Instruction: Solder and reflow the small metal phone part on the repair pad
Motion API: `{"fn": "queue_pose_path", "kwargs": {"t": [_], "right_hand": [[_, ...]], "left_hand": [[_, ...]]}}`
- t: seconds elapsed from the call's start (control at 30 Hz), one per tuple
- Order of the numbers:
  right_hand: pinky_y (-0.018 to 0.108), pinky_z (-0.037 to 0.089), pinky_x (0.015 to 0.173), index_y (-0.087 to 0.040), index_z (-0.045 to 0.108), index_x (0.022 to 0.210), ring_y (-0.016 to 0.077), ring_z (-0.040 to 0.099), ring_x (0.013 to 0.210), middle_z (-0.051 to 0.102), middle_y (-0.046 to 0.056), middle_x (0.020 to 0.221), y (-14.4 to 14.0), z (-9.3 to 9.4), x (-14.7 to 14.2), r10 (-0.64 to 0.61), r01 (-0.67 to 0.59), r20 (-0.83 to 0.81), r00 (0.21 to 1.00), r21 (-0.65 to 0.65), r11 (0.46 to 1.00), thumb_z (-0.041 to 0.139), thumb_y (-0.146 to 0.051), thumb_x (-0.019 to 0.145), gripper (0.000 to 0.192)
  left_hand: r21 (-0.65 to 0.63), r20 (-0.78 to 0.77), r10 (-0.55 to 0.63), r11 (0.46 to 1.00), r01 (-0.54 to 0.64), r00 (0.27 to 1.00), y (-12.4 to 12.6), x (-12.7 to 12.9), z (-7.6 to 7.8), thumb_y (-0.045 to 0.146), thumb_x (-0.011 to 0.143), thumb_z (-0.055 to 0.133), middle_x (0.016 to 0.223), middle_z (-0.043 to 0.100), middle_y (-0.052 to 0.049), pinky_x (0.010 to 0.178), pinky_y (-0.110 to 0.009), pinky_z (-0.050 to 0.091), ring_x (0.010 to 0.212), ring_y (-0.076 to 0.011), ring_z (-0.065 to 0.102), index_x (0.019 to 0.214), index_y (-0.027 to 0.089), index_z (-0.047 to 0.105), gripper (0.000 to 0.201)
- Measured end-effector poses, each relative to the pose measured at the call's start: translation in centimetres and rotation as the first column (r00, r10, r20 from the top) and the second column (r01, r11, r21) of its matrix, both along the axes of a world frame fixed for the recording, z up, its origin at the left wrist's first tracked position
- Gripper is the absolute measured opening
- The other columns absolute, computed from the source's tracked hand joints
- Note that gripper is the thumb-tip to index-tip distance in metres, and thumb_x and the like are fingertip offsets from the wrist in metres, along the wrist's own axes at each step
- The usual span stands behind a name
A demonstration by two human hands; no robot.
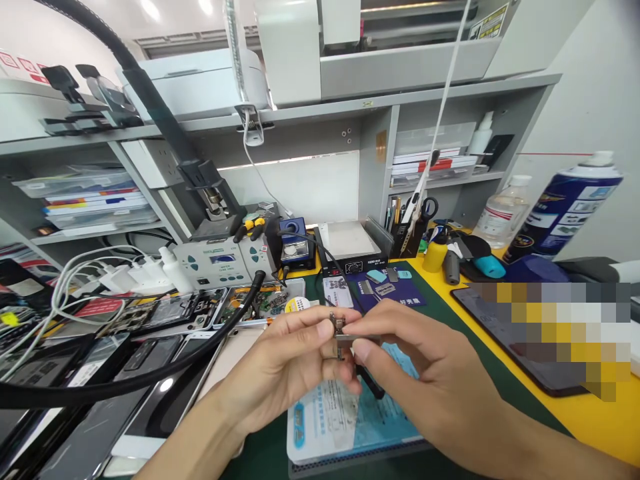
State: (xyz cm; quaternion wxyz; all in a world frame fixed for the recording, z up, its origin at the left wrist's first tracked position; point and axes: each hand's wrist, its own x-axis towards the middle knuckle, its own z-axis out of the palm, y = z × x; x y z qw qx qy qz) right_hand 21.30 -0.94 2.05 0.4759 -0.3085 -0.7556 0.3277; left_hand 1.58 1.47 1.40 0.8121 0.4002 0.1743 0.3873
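Left of the blue-and-white pad [325, 443], we find a row of phones [100, 433] laid side by side, with a black hose [65, 396] passing above them. Behind the pad and to its left stand a control unit with a display [225, 260] and an open tray [303, 287] of small circuit parts. Over the pad's far left portion, we hold the left hand [287, 363] with its fingers closed around a small metal part [339, 325]; this part is above the pad. Directly right of it, we pinch a flat grey piece [358, 338] between the thumb and forefinger of the right hand [425, 373]. We cannot tell whether the two items are joined. A black rod-shaped piece [370, 383] projects below the fingers; we cannot tell which hand supports it. Behind the pad and to its right lies a dark blue mat [410, 293] carrying small flat pieces. Well right of the pad, a dark-screened device [493, 333] rests on the counter [590, 430], with a spray can [563, 207] beyond.
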Motion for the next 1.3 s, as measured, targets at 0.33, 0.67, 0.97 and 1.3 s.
{"fn": "queue_pose_path", "kwargs": {"t": [0.33,0.67,0.97,1.3], "right_hand": [[0.026,0.054,0.072,-0.024,0.071,0.1,0.0142,0.067,0.075,0.07,0.001,0.083,0.15,0.04,-0.11,-0.003,0.004,-0.017,1.0,0.024,1.0,0.056,-0.012,0.097,0.02],[0.027,0.055,0.072,-0.025,0.072,0.098,0.0143,0.067,0.072,0.071,0.0,0.08,0.02,0.15,-0.31,-0.038,0.039,-0.014,0.999,0.035,0.999,0.057,-0.011,0.095,0.021],[0.026,0.055,0.071,-0.025,0.072,0.099,0.0137,0.067,0.073,0.071,0.0,0.081,-0.06,0.06,-0.26,-0.02,0.021,-0.021,1.0,0.011,1.0,0.057,-0.012,0.096,0.019],[0.027,0.057,0.069,-0.024,0.07,0.099,0.0144,0.069,0.07,0.071,0.001,0.082,-0.11,-0.02,-0.28,0.004,-0.004,-0.054,0.999,-0.012,1.0,0.057,-0.011,0.094,0.019]], "left_hand": [[-0.002,0.005,-0.019,1.0,0.019,1.0,-0.09,-0.12,0.15,0.017,0.099,0.053,0.088,0.071,-0.012,0.078,-0.035,0.059,0.073,-0.0178,0.071,0.114,0.008,0.071,0.025],[-0.006,0.002,-0.013,1.0,0.013,1.0,-0.14,0.04,0.17,0.017,0.099,0.053,0.087,0.07,-0.012,0.076,-0.036,0.059,0.072,-0.0181,0.07,0.114,0.008,0.072,0.025],[-0.022,0.011,-0.019,1.0,0.019,1.0,-0.31,-0.01,0.08,0.016,0.098,0.054,0.085,0.071,-0.012,0.077,-0.036,0.06,0.073,-0.0183,0.071,0.115,0.007,0.071,0.026],[-0.055,0.045,-0.026,0.998,0.028,0.999,-0.28,0.39,0.2,0.017,0.093,0.062,0.082,0.07,-0.011,0.075,-0.037,0.062,0.069,-0.0173,0.069,0.108,0.008,0.073,0.02]]}}
